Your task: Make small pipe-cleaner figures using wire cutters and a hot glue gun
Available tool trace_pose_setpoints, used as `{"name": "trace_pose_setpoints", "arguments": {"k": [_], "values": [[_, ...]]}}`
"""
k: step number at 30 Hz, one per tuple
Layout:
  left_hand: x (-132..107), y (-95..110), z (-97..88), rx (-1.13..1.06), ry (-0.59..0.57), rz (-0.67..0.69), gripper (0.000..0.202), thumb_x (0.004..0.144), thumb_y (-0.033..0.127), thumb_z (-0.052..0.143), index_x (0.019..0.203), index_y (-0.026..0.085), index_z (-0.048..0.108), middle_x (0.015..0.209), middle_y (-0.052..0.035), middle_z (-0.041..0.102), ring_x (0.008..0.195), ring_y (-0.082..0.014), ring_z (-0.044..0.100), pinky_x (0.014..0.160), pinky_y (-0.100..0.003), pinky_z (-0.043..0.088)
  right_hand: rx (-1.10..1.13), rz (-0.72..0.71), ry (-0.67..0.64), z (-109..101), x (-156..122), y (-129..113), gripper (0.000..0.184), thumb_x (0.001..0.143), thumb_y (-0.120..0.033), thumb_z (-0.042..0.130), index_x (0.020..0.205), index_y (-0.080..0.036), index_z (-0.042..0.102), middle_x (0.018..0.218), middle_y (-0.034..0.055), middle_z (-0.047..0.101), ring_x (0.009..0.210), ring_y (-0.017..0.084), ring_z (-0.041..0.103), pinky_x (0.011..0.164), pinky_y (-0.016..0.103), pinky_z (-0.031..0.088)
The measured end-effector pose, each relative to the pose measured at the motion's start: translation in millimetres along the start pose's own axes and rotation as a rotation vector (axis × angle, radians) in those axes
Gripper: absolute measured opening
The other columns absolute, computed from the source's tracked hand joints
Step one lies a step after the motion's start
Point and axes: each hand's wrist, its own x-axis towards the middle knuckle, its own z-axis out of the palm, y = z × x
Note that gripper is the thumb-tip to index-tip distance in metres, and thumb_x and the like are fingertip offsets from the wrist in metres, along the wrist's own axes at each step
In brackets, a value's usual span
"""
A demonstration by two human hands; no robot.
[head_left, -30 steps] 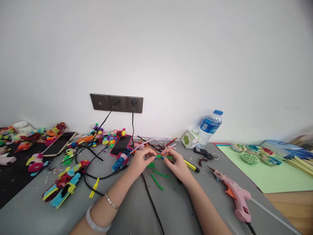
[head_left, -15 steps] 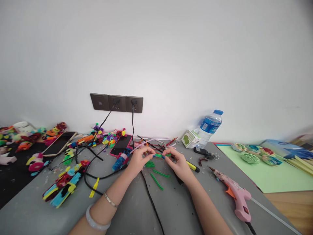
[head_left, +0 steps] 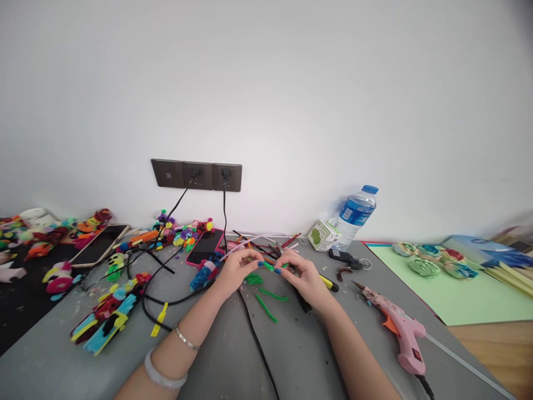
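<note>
Between my two hands is a short green pipe cleaner (head_left: pixel 269 266), pinched from both sides. My left hand (head_left: pixel 242 266) grips its left end between thumb and forefinger. On the other end, the thumb and forefinger of my right hand (head_left: pixel 296 272) are closed. Just below my fingers lie a small coiled green pipe cleaner (head_left: pixel 254 279) and two loose green pieces, one a straight strip (head_left: pixel 266 309) and the other a slightly bent strip (head_left: pixel 273 295). A yellow and black cutter (head_left: pixel 330 283) sticks out beside my right hand, partly hidden by it.
A pink glue gun (head_left: pixel 400 330) lies at the right. Behind my hands stand a water bottle (head_left: pixel 356 216) and a small green-white box (head_left: pixel 322 235). Black cables (head_left: pixel 256 339) cross the grey table (head_left: pixel 225 355). Colourful pipe-cleaner figures (head_left: pixel 108 311) and phones (head_left: pixel 100 244) spread leftward.
My hands have drawn slightly closer together on the green pipe cleaner, and less of it shows between the fingertips. The view has shifted very slightly; the things on the table stay put.
</note>
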Motion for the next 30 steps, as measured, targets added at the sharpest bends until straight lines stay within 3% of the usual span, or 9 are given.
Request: {"name": "trace_pose_setpoints", "arguments": {"k": [11,20,30], "values": [[-3.2,7.5,-1.0,-0.036,-0.077,-0.067,0.025,0.073,0.038,0.072,0.078,0.014,0.067,0.076,-0.0027,0.064,0.07,-0.0143,0.057,0.065,-0.024,0.043,0.037,0.009,-0.132,-4.5,-2.3,-3.5,0.025,0.092,-0.042,0.051,0.085,-0.021,0.063,0.082,0.0037,0.056,0.079,0.018,0.049,0.073,0.03,0.039],[-5.6,11.6,-1.5,-0.102,-0.177,-0.133,0.025,0.072,0.038,0.074,0.078,0.014,0.069,0.077,-0.0029,0.065,0.074,-0.0144,0.058,0.071,-0.025,0.044,0.193,0.068,-0.252,-5.7,-4.1,-10.5,0.026,0.089,-0.045,0.055,0.084,-0.02,0.062,0.085,0.0034,0.058,0.075,0.016,0.049,0.068,0.027,0.04],[-7.3,14.2,0.1,-0.213,-0.245,-0.224,0.03,0.07,0.041,0.076,0.077,0.015,0.064,0.069,0.0006,0.056,0.062,-0.0093,0.048,0.058,-0.021,0.034,0.246,0.106,-0.279,-3.9,-5.2,-9.8,0.03,0.087,-0.05,0.057,0.082,-0.02,0.061,0.082,0.003,0.058,0.071,0.015,0.048,0.062,0.025,0.04]]}}
